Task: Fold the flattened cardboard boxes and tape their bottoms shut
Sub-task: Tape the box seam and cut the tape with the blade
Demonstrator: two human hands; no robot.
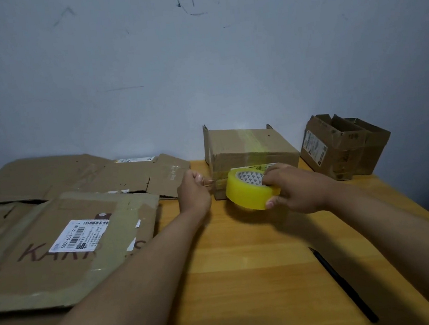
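The wooden bench [246, 265] holds everything. On its left lie the flattened cardboard boxes [57, 247], in a pile, not yet folded. At the back, in the middle, stands the folded box [249, 147] with its bottom up, and a strip of yellow tape [252, 142] runs over that bottom and down the near side. A second folded box [339, 145] stands to the right, a little apart. A black pen [342, 284] lies near the right edge.

The right hand [296, 187] grips the yellow tape roll [248, 190] just in front of the box, fingers curled round it. The left hand [194, 191] pinches the tape at the box's near side, fingers curled in.

The step looks like ending the strip. To do it well, I think the left hand should press the tape flat on the cardboard, while the right hand pulls the roll tight and tears it clean, so no wrinkles show.
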